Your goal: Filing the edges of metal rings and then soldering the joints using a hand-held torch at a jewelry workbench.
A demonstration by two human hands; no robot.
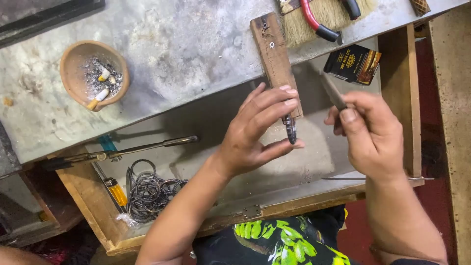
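Observation:
My left hand pinches a small dark metal piece against the tip of a wooden bench peg that juts from the workbench. My right hand grips a slim grey metal file, its tip pointing up and left, a short way right of the piece. Both hands hover over an open wooden drawer.
A clay bowl with ash and cigarette butts sits on the grey bench top. A bundle of wire rings, a long metal tool and a yellow-handled screwdriver lie in the drawer. A dark small box, brush and red-handled pliers lie behind.

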